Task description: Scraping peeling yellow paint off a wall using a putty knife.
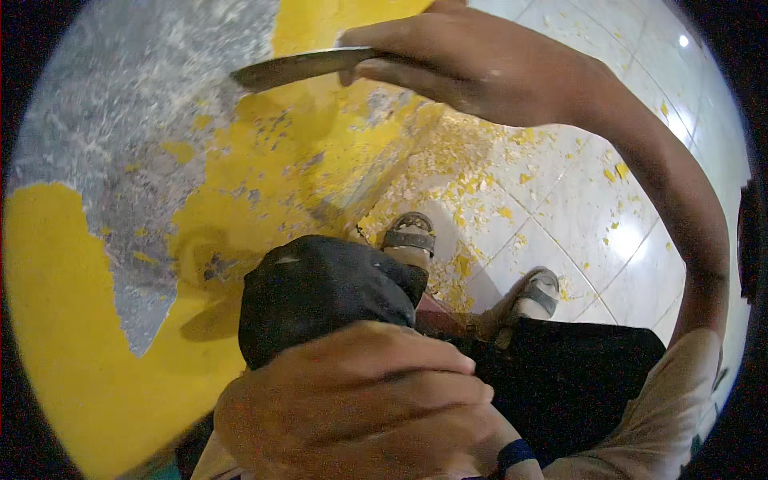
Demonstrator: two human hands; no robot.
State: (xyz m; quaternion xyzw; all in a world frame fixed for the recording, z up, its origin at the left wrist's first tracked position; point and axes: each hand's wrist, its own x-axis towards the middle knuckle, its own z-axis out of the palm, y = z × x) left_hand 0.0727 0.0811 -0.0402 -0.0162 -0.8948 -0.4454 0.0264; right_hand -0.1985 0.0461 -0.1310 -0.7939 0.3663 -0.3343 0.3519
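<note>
My right hand (480,66) reaches across the top, its fingers closed around a dark metal blade (300,67), probably a knife; any handle is hidden. The blade points left, its tip over the border between yellow paint (252,180) and bared grey wall (162,72). Whether the tip touches the surface is unclear. My left hand (354,402) is close to the camera at the bottom, in front of my body. Its fingers are curled and point right; what lies under them is hidden.
Yellow and pale paint flakes (462,174) cover the white tiled floor (540,222) along the wall's foot. My sandalled feet (411,237) stand among them. My dark-clothed knee (324,294) is near the wall. Small chipped patches (378,102) mark the paint low on the wall.
</note>
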